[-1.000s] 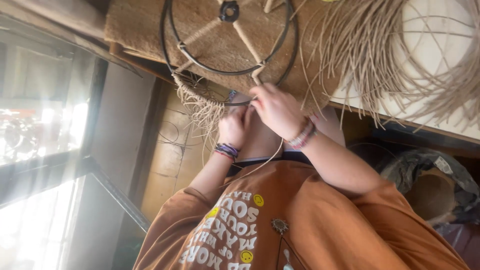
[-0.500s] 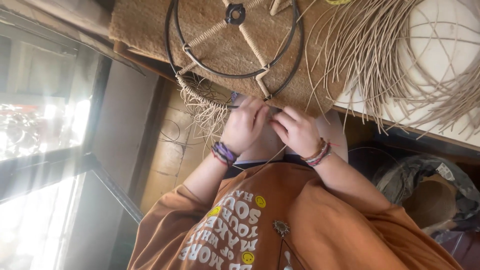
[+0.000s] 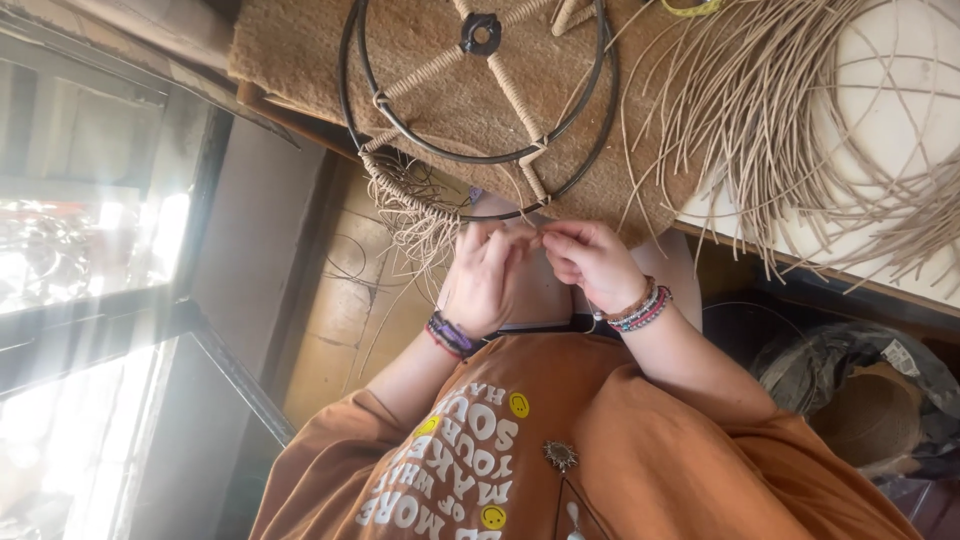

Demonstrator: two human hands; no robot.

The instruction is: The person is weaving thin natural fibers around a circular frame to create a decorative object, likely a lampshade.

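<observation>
The left hand [image 3: 487, 275] is curling its fingers inward, nearly closed, its fingertips pinching a thin tan fibre strand [image 3: 530, 240] just below the rim of the black wire frame [image 3: 480, 90]. The right hand [image 3: 590, 262] is likewise closing loosely, thumb and forefinger meeting the left fingertips at the same strand. Both hands are working at the near edge of the brown mat [image 3: 650, 170], where the frame's outer ring is overhanging. A wrapped, fringed section of weaving [image 3: 405, 200] is hanging from the ring just beside the left hand. The frame is lying flat on the mat. A loose bundle of fibre strands [image 3: 780, 130] is spreading across the tabletop [image 3: 900, 100] well apart from the right hand.
</observation>
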